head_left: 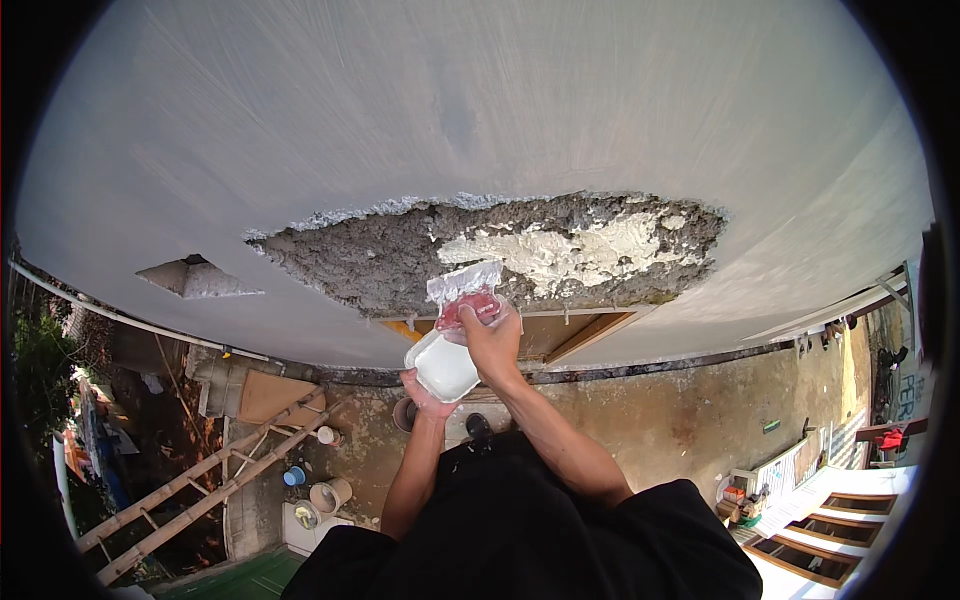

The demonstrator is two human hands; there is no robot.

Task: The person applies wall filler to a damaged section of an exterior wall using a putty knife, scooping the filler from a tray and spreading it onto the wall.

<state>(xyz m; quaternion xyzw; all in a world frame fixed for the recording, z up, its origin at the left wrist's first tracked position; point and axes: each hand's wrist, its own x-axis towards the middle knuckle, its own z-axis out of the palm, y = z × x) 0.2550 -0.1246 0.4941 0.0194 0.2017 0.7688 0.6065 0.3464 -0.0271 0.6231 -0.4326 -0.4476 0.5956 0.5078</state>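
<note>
Cream-coloured filler (565,255) covers the middle and right of a rough grey patch (340,260) in the wall (450,120) I'm watching. The right hand (493,345) is closed round a red-handled putty knife (470,308), blade angled up towards the patch; whether it touches, I can't tell. The left hand (428,395) grips a white tray (448,368) just below, I'd judge to keep filler within reach and catch drips. The two hands work close together.

We see a smooth, matt wall (460,150), rough, crumbly mortar (345,265) near its lower edge, lumpy cream filler (570,250) and a smooth, plastic-looking tray (446,368).
</note>
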